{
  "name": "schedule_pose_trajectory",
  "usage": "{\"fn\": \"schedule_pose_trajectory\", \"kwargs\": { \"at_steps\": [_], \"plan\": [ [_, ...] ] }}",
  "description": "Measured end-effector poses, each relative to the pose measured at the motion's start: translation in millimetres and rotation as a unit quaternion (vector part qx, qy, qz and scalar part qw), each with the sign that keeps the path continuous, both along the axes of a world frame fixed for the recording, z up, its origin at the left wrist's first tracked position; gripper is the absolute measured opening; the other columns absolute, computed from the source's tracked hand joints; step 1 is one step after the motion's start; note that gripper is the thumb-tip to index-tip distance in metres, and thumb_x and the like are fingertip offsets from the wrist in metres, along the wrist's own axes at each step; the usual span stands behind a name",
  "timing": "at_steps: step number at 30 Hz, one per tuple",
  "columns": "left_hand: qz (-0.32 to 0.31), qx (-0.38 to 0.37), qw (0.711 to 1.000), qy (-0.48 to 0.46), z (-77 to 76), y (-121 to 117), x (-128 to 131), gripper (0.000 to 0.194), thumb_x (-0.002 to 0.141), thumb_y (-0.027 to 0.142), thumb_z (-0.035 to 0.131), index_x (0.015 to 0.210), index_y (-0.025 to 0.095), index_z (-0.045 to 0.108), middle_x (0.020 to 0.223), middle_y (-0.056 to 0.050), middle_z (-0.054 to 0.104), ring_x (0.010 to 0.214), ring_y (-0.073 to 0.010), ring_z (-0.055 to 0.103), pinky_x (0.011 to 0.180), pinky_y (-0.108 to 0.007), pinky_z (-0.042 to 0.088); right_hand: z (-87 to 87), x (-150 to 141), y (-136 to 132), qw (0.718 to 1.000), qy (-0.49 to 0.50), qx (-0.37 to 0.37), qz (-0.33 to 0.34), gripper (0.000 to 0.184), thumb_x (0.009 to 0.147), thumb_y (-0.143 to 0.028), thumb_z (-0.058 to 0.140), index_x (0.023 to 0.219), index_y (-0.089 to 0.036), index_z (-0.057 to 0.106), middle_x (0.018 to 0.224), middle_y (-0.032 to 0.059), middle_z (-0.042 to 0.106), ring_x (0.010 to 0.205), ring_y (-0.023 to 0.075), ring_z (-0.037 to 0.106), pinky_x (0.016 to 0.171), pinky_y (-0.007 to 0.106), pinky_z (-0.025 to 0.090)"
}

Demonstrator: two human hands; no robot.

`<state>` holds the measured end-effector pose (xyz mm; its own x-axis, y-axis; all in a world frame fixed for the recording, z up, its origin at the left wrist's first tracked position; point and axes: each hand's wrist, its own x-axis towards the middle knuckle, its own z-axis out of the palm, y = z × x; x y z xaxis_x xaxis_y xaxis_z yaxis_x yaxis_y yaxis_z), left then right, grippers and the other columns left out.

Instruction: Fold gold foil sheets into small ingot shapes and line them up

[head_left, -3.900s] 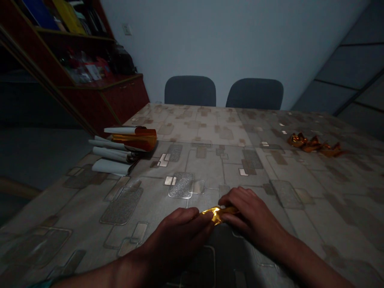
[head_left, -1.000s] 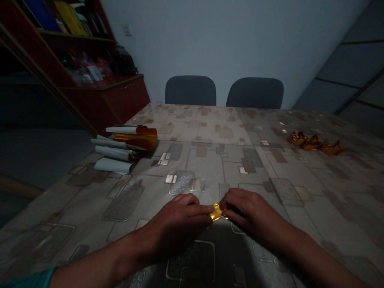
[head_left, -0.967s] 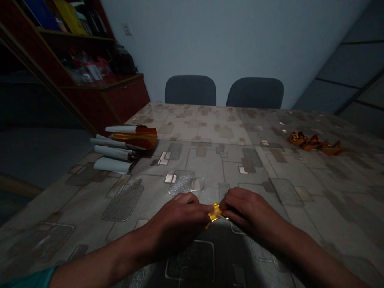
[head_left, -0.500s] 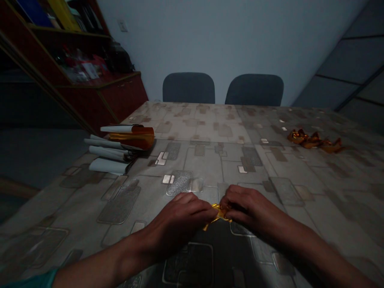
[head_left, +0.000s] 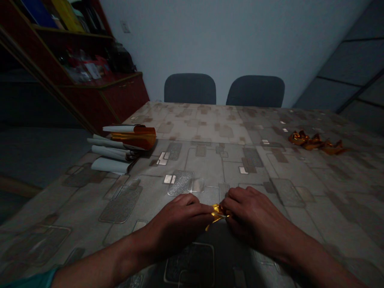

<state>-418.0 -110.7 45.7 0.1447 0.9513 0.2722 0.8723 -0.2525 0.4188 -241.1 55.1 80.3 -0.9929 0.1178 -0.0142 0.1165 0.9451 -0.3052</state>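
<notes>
A small piece of folded gold foil paper (head_left: 216,214) is pinched between my two hands, just above the near part of the table. My left hand (head_left: 184,214) grips its left side, fingers pressed together. On the other side, my right hand (head_left: 247,208) is closed over the paper's right end, and its fingers cover much of that end. A pointed gold tip sticks out below the left fingers. The full shape of the paper is hidden by both hands.
A stack of folded gold paper sheets with pale backs (head_left: 120,150) lies at the left of the patterned tablecloth (head_left: 210,124). Several folded gold pieces (head_left: 316,143) sit in a row at the right. Two grey chairs (head_left: 190,89) stand behind the table, and a red-brown cabinet (head_left: 120,96) at the left.
My right hand has turned slightly inward over the gold paper, hiding more of its right end. The left hand keeps its grip, nearly in place. The view has shifted a little.
</notes>
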Motion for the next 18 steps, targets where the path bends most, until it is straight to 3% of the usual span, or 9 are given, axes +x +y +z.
{"fn": "schedule_pose_trajectory", "kwargs": {
  "at_steps": [4, 7, 11, 15, 18],
  "plan": [
    [0.007, -0.028, 0.999, -0.018, -3.2, 0, -1, 0.026, 0.100, 0.018, 0.049, 0.120, 0.025, 0.063, 0.099, -0.001, 0.070, 0.082, -0.0163, 0.055, 0.072, -0.030, 0.043, -4.1, -1, 4, 0.999, -0.006, -0.048, 0.000, 0.005, 0.090, -0.023, 0.063, 0.086, -0.022, 0.059, 0.087, 0.0021, 0.059, 0.077, 0.0190, 0.054, 0.065, 0.030, 0.035],
    [0.032, -0.051, 0.997, -0.049, -4.6, -2, -2, 0.025, 0.100, 0.023, 0.050, 0.122, 0.026, 0.063, 0.088, -0.001, 0.064, 0.079, -0.0151, 0.054, 0.070, -0.027, 0.043, -13.3, -7, 5, 0.999, 0.001, -0.050, -0.022, 0.019, 0.100, -0.024, 0.052, 0.082, -0.021, 0.059, 0.081, 0.0015, 0.059, 0.071, 0.0171, 0.053, 0.064, 0.029, 0.035],
    [0.047, -0.070, 0.994, -0.067, -1.4, -5, -4, 0.026, 0.100, 0.026, 0.053, 0.124, 0.031, 0.061, 0.090, -0.001, 0.060, 0.081, -0.0152, 0.054, 0.072, -0.028, 0.043, -16.0, -11, 5, 1.000, 0.011, -0.005, -0.016, 0.015, 0.097, -0.028, 0.060, 0.084, -0.020, 0.057, 0.084, 0.0018, 0.060, 0.072, 0.0178, 0.053, 0.066, 0.031, 0.035],
    [0.039, -0.069, 0.995, -0.066, 3.6, -7, -7, 0.036, 0.098, 0.021, 0.055, 0.131, 0.036, 0.056, 0.092, 0.000, 0.061, 0.084, -0.0161, 0.053, 0.076, -0.029, 0.044, -5.5, -9, 7, 0.999, -0.008, -0.028, -0.020, 0.015, 0.094, -0.030, 0.065, 0.085, -0.021, 0.056, 0.086, 0.0024, 0.061, 0.073, 0.0183, 0.054, 0.065, 0.030, 0.036],
    [0.038, -0.043, 0.997, -0.053, 1.6, -5, -7, 0.036, 0.094, 0.017, 0.059, 0.127, 0.032, 0.059, 0.092, 0.000, 0.064, 0.082, -0.0165, 0.054, 0.072, -0.028, 0.043, -0.7, -8, 8, 0.999, -0.010, -0.047, -0.025, 0.017, 0.094, -0.031, 0.064, 0.083, -0.021, 0.056, 0.085, 0.0028, 0.061, 0.073, 0.0184, 0.054, 0.064, 0.030, 0.037]
  ]
}}
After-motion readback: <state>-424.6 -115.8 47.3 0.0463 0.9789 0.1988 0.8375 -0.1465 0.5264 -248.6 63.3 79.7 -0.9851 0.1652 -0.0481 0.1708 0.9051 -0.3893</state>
